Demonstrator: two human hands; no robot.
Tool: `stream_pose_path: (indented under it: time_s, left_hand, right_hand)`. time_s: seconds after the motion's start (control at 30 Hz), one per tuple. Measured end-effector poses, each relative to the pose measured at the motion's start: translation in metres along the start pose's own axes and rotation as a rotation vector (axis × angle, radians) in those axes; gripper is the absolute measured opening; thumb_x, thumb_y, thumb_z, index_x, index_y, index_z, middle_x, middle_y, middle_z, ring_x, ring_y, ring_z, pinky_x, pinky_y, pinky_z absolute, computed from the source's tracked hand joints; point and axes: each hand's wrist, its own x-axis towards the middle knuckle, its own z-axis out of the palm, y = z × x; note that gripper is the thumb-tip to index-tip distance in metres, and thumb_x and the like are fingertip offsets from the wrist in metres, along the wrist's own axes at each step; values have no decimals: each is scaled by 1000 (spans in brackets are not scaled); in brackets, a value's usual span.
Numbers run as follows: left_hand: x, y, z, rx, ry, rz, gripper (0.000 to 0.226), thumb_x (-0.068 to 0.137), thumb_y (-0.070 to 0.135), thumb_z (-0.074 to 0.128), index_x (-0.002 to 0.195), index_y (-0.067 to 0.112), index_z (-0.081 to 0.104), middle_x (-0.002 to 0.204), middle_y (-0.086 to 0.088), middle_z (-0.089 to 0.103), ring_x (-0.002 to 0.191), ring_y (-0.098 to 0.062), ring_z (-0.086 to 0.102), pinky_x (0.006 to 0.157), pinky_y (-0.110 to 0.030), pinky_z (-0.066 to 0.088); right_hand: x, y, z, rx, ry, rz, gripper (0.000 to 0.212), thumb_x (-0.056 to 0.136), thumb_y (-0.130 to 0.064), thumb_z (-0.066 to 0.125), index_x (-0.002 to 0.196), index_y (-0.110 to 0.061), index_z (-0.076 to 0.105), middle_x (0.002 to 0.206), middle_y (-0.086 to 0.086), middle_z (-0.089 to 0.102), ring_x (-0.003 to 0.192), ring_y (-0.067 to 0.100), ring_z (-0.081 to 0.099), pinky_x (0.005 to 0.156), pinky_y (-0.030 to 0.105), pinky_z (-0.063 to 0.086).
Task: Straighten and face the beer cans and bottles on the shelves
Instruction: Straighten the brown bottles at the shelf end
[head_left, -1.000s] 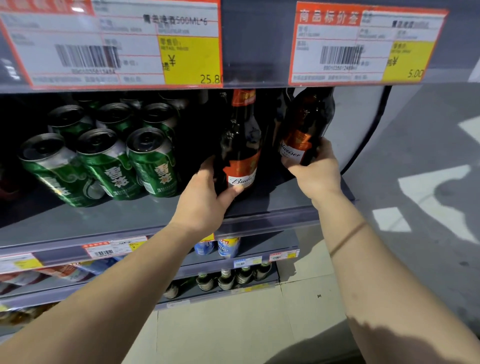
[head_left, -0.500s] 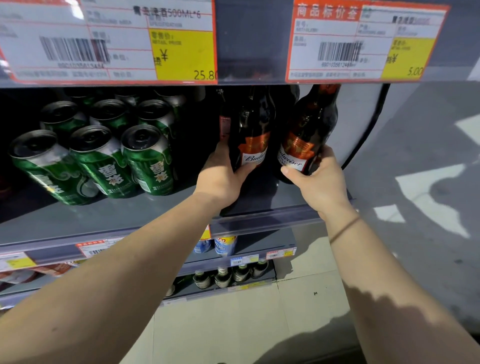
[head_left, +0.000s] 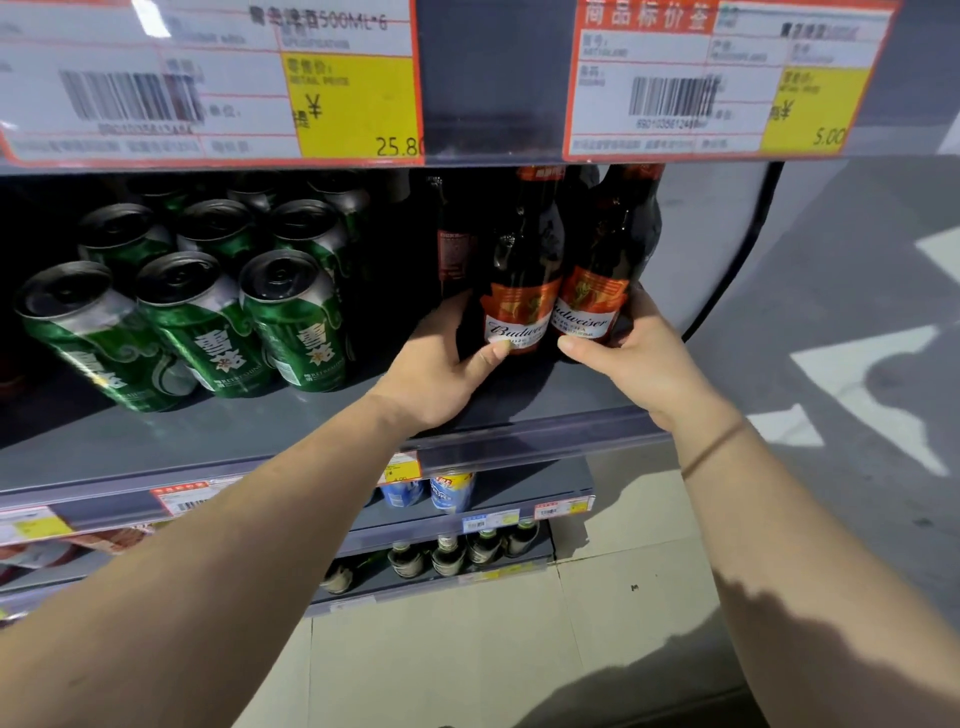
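Left hand (head_left: 441, 364) grips the left Budweiser bottle (head_left: 519, 291) low on its body, thumb across the label's lower edge, fingers curled behind; right hand (head_left: 631, 358) grips the right Budweiser bottle (head_left: 597, 280) the same way, thumb under its label; we have one bottle per hand. Change over the last second: the left bottle sat nearer the shelf lip and apart from the right one, which leaned with its label angled off; now both stand close to upright, bodies touching side by side, set further back, both red labels turned out to us. We read that as this pair nearly faced; likely what remains is a small squaring of the labels and letting go. Shelf (head_left: 260, 441) contents: the two bottles at the right end, another dark bottle (head_left: 456, 249) just behind and left of them, its label not facing us; more bottles behind are too dark to count. Left part of the same shelf holds green cans (head_left: 291, 322) in rows, front three with their printed faces out; the front row looks aligned, the back rows we cannot judge. Price tags (head_left: 717, 78) hang on the shelf edge above; lower shelves carry blue cans (head_left: 451, 491) and small bottles (head_left: 447, 556), untouched as far as we can see.
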Motion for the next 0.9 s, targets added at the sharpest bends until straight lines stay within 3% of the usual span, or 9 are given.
stream_pose_path:
  time_s: [0.1, 0.17, 0.23, 0.3, 0.43, 0.6, 0.7, 0.83, 0.9]
  left_hand:
    - [-2, 0, -5, -237, 205, -129, 44, 90, 5, 60, 132, 10, 47, 111, 6, 61, 102, -7, 60, 82, -9, 44]
    - [6, -3, -9, -250, 303, -213, 55, 87, -2, 55, 138, 12, 40, 106, 9, 60, 92, -4, 59, 74, -9, 44]
    - [17, -4, -11, -121, 250, -232, 63, 87, 3, 55, 144, 18, 34, 118, 4, 58, 104, -12, 56, 81, -15, 40]
    - [28, -5, -12, -43, 215, -241, 51, 90, 10, 55, 139, 17, 43, 126, -2, 59, 114, -18, 55, 83, -17, 36]
    - [32, -7, -8, -13, 200, -214, 39, 94, 18, 54, 132, 19, 51, 122, 2, 61, 112, -14, 55, 84, -17, 37]
    - [29, -10, -9, 7, 149, -201, 54, 93, 10, 52, 144, 24, 39, 137, -1, 55, 124, -18, 50, 91, -18, 36]
    - [28, -11, -13, -10, 105, -195, 60, 89, 7, 51, 145, 24, 38, 138, -3, 54, 125, -22, 50, 99, -25, 41]
    - [26, -11, -16, -68, -18, -157, 84, 79, -1, 60, 151, 26, 27, 135, 3, 52, 118, -13, 49, 87, -15, 40]
    - [28, -11, -16, -97, -117, -132, 98, 75, 0, 68, 153, 26, 16, 133, 10, 46, 119, -7, 46, 83, -8, 37]
  right_hand:
    - [1, 3, 6, 13, 68, -16, 69, 66, -27, 87, 124, -28, 49, 110, -13, 67, 101, 6, 65, 94, 35, 53]
    - [1, 6, 7, 27, 113, -18, 68, 65, -27, 88, 119, -30, 47, 107, -13, 67, 100, 6, 65, 93, 37, 53]
    - [2, 10, 6, 1, 117, -20, 64, 65, -32, 87, 117, -30, 49, 107, -13, 68, 99, 7, 66, 92, 39, 54]
    - [3, 12, 4, -20, 89, -23, 63, 68, -35, 84, 121, -28, 52, 109, -12, 69, 100, 7, 65, 93, 39, 53]
    - [3, 14, 5, -33, 51, -41, 60, 74, -34, 80, 127, -31, 51, 112, -15, 68, 102, 2, 64, 95, 35, 51]
    - [1, 13, 5, -41, 37, -55, 54, 78, -31, 76, 127, -33, 52, 112, -16, 68, 102, 2, 63, 95, 36, 52]
    - [1, 13, 5, -31, 41, -58, 56, 80, -29, 76, 129, -32, 50, 113, -17, 67, 103, -1, 62, 94, 30, 50]
    - [2, 13, 6, -12, 65, -42, 63, 79, -27, 77, 133, -30, 44, 105, -28, 59, 90, -21, 54, 81, 12, 42]
    - [3, 13, 6, -26, 71, -42, 64, 77, -28, 78, 132, -30, 45, 105, -26, 59, 91, -19, 53, 79, 10, 39]
